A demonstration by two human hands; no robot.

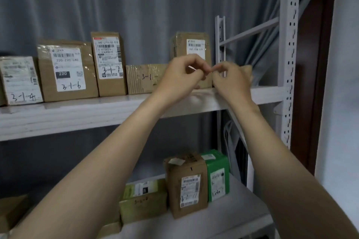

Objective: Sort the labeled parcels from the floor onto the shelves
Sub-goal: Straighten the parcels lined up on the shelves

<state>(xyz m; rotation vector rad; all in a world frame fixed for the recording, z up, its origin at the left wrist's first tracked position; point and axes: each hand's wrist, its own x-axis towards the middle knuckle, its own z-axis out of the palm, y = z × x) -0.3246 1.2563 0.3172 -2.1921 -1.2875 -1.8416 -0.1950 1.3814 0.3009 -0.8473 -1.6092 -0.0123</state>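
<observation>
My left hand (180, 77) and my right hand (231, 78) meet fingertip to fingertip just above the upper shelf (97, 114). The left fingers curl round a thin white thing, seemingly a pen (191, 67). Right thumb and forefinger pinch at its end; what lies between them is hidden. Directly behind the hands stands a brown labeled parcel (191, 44). To its left a low corrugated parcel marked 3-1 (143, 78) is partly covered by my left hand. Further left stand parcels 3-1-7 (109, 64), 3-1-6 (68, 70) and 3-1-4 (19, 80).
On the lower shelf (223, 217) are a brown parcel (187, 184), a green parcel (217, 174) and a low green-brown box (142, 198). A white slotted post (289, 54) bounds the rack at right, with a dark door (314, 64) beyond. Grey curtain hangs behind.
</observation>
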